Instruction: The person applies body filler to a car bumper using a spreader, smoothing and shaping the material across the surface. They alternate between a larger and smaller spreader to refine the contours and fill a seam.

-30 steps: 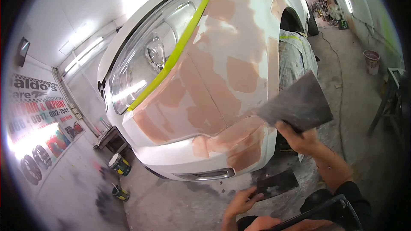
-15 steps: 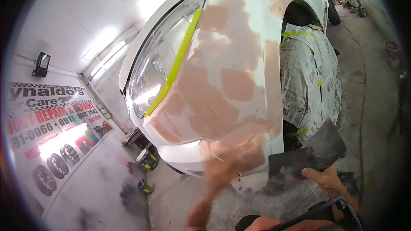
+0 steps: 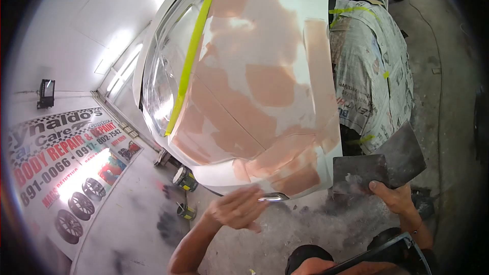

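Pinching two flat dark rectangular sheets (image 3: 354, 168), right hand (image 3: 396, 199) now frees left hand (image 3: 234, 210): open, empty, near white car bumper (image 3: 216, 175)

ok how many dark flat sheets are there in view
2, both in the right hand and overlapping. The left sheet is nearest the car; the right sheet is tilted, below the newspaper. Any stacked behind them would be hidden.

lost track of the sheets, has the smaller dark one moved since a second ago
Yes, the smaller dark sheet has gone right and up against the bumper: from the left hand to the right hand.
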`<control>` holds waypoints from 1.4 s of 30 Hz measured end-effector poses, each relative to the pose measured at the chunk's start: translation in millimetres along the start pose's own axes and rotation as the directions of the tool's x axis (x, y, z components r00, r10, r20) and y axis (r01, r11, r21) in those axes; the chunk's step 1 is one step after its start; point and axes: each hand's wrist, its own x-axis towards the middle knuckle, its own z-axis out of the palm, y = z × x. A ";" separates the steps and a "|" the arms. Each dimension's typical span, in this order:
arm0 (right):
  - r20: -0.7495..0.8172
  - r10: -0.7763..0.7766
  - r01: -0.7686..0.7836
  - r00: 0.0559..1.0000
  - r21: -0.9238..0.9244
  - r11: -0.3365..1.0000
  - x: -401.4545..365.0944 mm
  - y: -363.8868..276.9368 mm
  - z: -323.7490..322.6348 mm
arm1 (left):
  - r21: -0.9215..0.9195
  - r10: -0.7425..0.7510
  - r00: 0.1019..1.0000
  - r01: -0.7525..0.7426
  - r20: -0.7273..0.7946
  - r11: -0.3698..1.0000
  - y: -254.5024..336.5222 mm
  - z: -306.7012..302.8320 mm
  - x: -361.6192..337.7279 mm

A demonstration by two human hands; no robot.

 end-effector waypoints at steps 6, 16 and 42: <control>-0.001 -0.034 0.034 0.999 -0.061 0.998 -2.9 2.1 9.5 | 0.198 -0.474 0.783 0.580 -0.403 0.790 -55.6 -16.2 38.3; -0.218 -0.166 0.134 0.962 -0.155 0.979 -6.6 -10.0 -16.7 | -0.634 -0.197 0.955 0.013 -0.221 0.773 108.8 49.3 85.9; 0.542 -0.519 0.750 0.661 -0.468 0.467 102.5 -59.6 59.5 | -0.846 -0.582 0.679 0.532 0.447 -0.028 176.0 129.8 116.6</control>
